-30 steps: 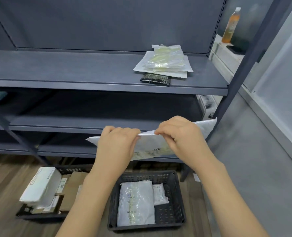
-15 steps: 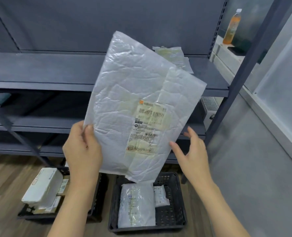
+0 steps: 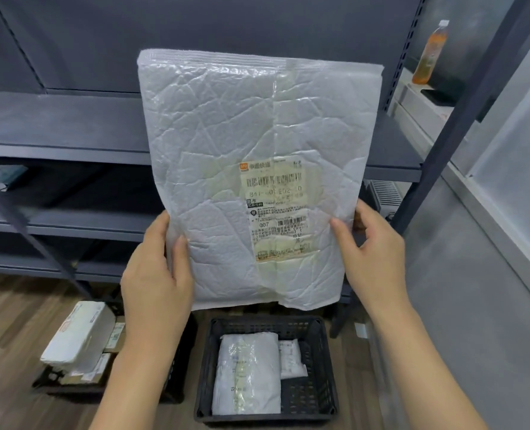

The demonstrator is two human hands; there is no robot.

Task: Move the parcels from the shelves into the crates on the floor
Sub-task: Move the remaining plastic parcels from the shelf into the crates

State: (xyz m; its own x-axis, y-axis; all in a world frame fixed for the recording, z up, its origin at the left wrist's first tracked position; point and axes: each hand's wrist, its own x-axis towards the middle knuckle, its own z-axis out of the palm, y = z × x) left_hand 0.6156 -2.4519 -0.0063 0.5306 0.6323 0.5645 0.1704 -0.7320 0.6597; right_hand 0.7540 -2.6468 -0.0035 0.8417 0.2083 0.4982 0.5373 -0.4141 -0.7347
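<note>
A dark grey metal shelving unit (image 3: 65,125) with several flat shelves and a solid back panel fills the upper part of the view, standing on a brown wood-plank floor (image 3: 6,330). To the right, past the unit's upright post, runs a pale grey wall (image 3: 474,305), and an orange drink bottle with a white cap (image 3: 430,54) stands on a white ledge behind the post.

On the floor just in front of the lowest shelf sit two black perforated plastic crates. The nearer crate (image 3: 325,383) holds a white plastic-wrapped parcel (image 3: 246,373) along its left side and a smaller white packet (image 3: 291,358) beside it. The left crate (image 3: 56,389) is partly covered by the left forearm; a white boxy parcel (image 3: 77,333) and some cardboard boxes with labels lie in it, their print too blurred to read.

The right end of the upper shelf is hidden behind a large crinkled white bubble mailer (image 3: 226,144), held upright in the air above the nearer crate. It is rectangular and wrinkled all over, with a yellowed shipping label (image 3: 277,209) bearing barcodes on its lower right. The left hand (image 3: 156,274) grasps the mailer's lower left edge, thumb on the front and fingers behind. The right hand (image 3: 372,252) pinches the lower right edge likewise, its fingers (image 3: 361,218) mostly behind the mailer.
</note>
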